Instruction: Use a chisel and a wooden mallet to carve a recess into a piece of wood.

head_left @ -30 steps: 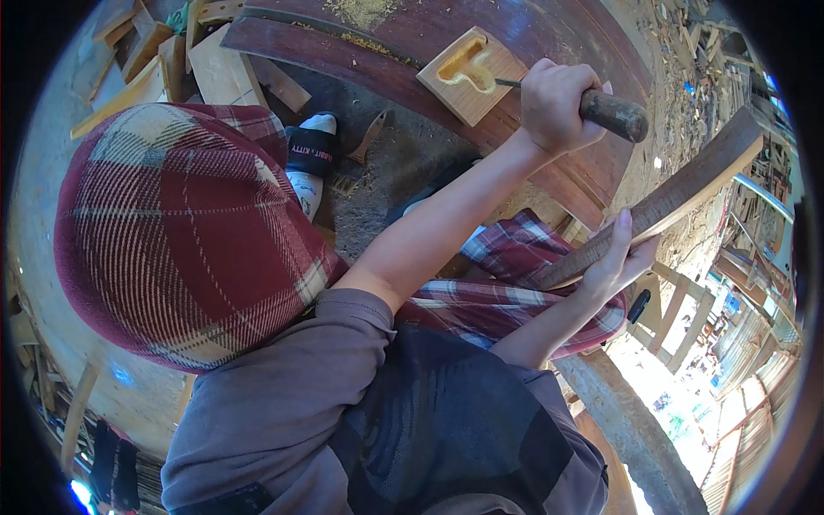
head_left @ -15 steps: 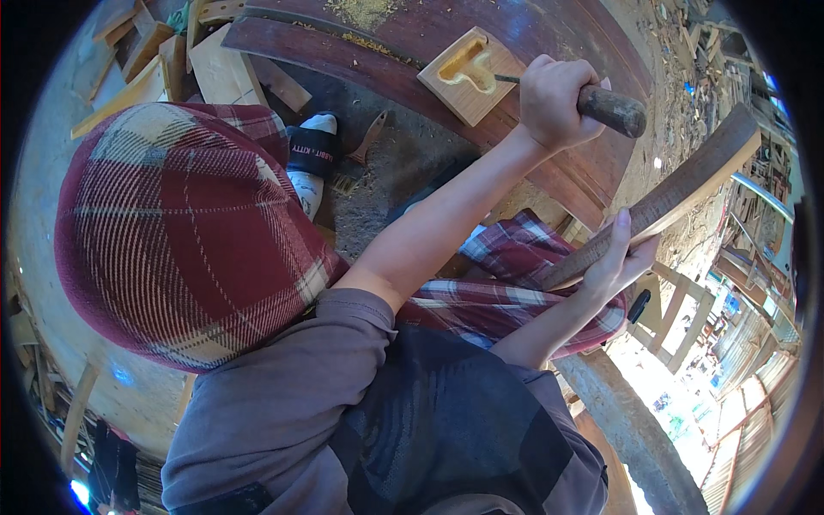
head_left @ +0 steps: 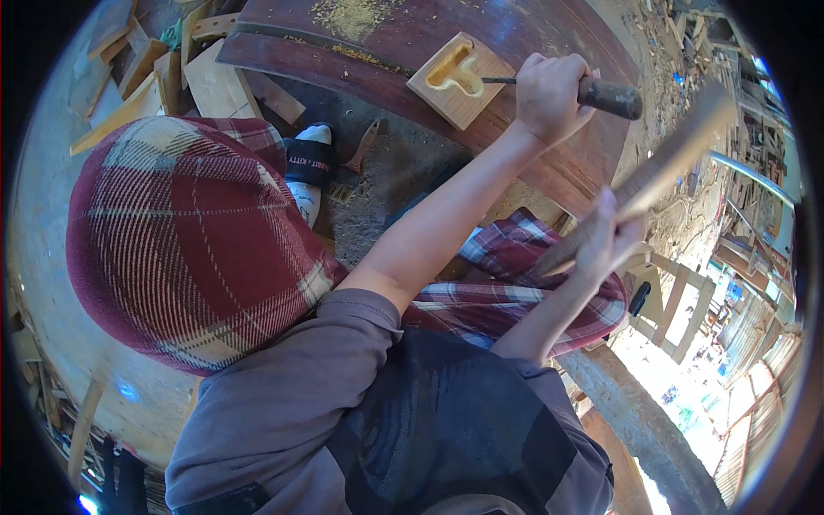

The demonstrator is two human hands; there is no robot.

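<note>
My left hand [head_left: 554, 96] is closed round a chisel [head_left: 613, 98] with a dark, worn wooden handle that sticks out to the right. Its thin metal blade reaches left to a pale wooden block [head_left: 470, 105], and the tip is at the edge of a rounded, branching hollow cut in the block's top. Lower right, my right hand [head_left: 605, 245] grips a long wooden club [head_left: 665, 167] near its lower end. The club is tilted up to the right and smeared by motion, its upper part close to the chisel handle but apart from it.
The block rests on a dark red wooden bench [head_left: 343, 56] with a heap of wood shavings [head_left: 354, 15]. Offcuts [head_left: 219, 77] lie at the far left. A brush [head_left: 364, 146] is on the ground beside my sandalled foot [head_left: 309, 163]. Plaid cloth [head_left: 197, 240] covers my knees.
The club in my right hand has swung left and up, nearer the chisel handle, and is now blurred. The left hand keeps its hold on the chisel, with the tip at the hollow.
</note>
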